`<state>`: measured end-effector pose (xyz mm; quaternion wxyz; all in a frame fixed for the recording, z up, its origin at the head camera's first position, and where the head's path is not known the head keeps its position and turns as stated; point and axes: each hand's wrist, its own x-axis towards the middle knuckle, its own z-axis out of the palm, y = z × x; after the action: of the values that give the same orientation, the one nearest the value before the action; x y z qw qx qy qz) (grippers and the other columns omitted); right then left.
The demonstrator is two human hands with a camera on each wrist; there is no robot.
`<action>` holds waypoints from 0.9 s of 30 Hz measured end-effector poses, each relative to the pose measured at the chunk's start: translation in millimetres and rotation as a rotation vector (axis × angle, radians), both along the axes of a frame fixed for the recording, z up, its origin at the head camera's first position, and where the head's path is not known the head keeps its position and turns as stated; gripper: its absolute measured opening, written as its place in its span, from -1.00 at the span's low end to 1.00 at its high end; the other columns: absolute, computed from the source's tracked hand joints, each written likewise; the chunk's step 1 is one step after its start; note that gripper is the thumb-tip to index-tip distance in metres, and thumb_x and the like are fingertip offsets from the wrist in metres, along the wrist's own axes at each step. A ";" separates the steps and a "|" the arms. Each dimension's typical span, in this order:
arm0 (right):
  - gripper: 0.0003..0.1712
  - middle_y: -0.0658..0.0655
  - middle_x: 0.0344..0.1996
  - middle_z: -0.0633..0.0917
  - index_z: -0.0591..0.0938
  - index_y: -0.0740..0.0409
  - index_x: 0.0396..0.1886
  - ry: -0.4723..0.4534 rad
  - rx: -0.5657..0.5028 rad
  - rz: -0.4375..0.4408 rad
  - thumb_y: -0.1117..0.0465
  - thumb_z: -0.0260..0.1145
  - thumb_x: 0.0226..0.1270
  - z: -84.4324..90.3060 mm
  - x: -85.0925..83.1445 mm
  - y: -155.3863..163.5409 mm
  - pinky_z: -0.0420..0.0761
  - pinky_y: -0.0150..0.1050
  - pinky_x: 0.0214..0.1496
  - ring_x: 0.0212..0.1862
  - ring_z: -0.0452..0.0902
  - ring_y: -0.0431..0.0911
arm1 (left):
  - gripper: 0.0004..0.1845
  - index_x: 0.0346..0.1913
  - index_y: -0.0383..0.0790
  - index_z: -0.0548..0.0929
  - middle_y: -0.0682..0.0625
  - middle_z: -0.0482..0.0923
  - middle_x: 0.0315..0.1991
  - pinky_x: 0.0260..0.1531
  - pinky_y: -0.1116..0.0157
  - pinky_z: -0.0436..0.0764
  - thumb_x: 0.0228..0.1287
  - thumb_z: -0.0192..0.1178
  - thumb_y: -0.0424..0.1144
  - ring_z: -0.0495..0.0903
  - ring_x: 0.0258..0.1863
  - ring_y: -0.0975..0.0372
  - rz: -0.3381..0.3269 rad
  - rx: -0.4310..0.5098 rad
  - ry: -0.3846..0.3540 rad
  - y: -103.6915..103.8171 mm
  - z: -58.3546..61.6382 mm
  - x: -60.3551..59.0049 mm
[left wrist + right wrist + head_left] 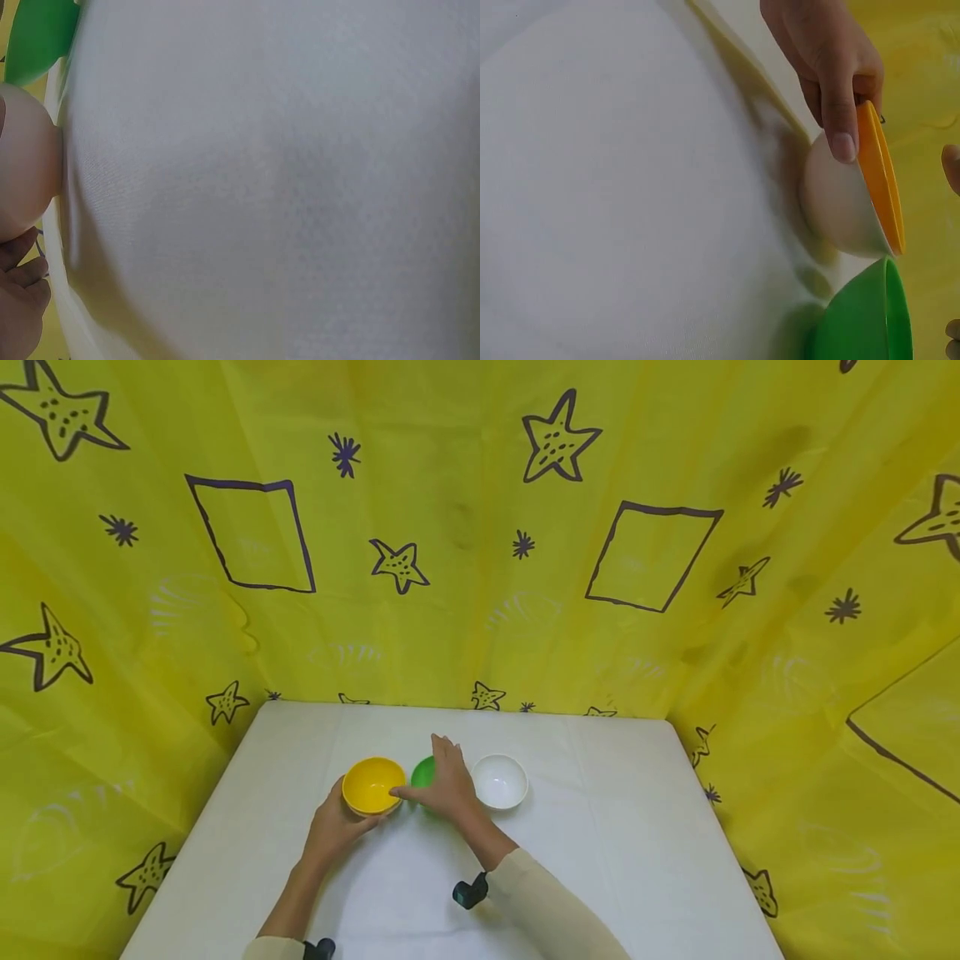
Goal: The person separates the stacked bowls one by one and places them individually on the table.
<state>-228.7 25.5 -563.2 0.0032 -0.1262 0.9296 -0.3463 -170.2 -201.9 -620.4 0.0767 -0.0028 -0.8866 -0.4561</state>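
On the white table (600,827), the left hand (333,827) grips the yellow bowl (372,784) by its near rim, fingers curled round it. The right hand (446,785) lies over the green bowl (422,772), fingers spread and nearly straight, thumb reaching towards the yellow bowl. A white bowl (500,780) stands just right.

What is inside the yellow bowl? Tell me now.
Nothing shows inside the yellow bowl: its visible inner surface is bare. The left hand grips its near rim, and the right hand hides most of the green bowl, so that bowl's inside stays unseen.
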 end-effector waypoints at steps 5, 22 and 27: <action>0.42 0.27 0.61 0.26 0.18 0.19 0.67 0.013 0.044 0.037 -0.50 0.54 0.02 0.1 0.4 -12.8 0.25 0.25 0.54 0.61 0.11 0.28 | 0.03 0.49 -0.44 0.31 -0.39 0.48 0.37 0.39 -0.27 0.35 0.03 0.67 -0.20 0.46 0.36 -0.27 -0.006 -0.011 0.009 0.1 2.0 -0.8; 0.38 0.24 0.53 0.40 0.25 0.24 0.62 -0.002 0.149 0.124 -0.47 0.56 0.01 -3.0 2.1 -47.8 0.30 0.06 0.56 0.54 0.29 0.16 | -0.03 0.46 -0.46 0.33 -0.39 0.52 0.32 0.36 -0.28 0.38 0.07 0.65 -0.22 0.49 0.32 -0.27 -0.014 0.008 0.014 -1.7 -0.8 -2.0; 0.36 0.24 0.50 0.43 0.28 0.24 0.61 0.003 0.176 0.131 -0.48 0.55 0.01 -4.8 3.4 -51.7 0.36 0.03 0.53 0.50 0.33 0.16 | -0.01 0.48 -0.45 0.32 -0.39 0.51 0.33 0.37 -0.27 0.38 0.08 0.65 -0.19 0.48 0.34 -0.27 -0.006 0.005 0.005 -2.2 -2.7 -1.7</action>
<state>-225.3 -26.1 -568.0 0.0357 -0.1865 0.9461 -0.2625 -171.9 -204.1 -623.1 0.0774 -0.0062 -0.8853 -0.4585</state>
